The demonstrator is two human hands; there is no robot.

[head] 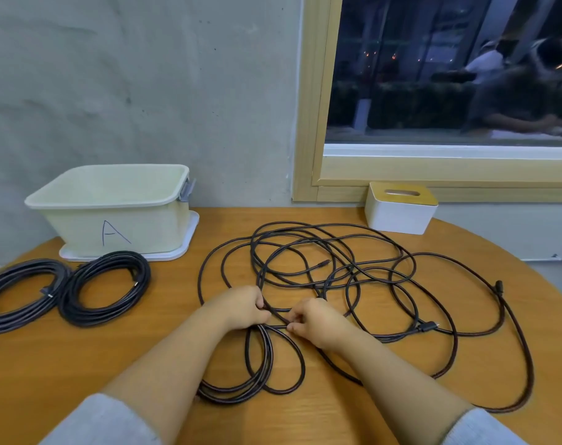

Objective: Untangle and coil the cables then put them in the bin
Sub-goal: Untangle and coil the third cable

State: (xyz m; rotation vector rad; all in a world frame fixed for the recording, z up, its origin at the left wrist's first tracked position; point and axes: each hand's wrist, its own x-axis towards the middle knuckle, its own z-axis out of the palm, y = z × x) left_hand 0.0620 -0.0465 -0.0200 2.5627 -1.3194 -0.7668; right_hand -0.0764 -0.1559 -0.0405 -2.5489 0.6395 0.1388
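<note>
Head view: my left hand grips gathered loops, right hand pinches strand of tangled cable mid-surface. Bare wood near front edge. Two coils left; bin behind them; box by wall.

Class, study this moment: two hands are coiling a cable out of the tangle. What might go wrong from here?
1. The left hand and right hand pull cable from the loose tangle; crossed loops may tighten into a knot.
2. The trailing plug may snag on the loops.
3. The two finished coils lie outside the bin and may get forgotten.
</note>
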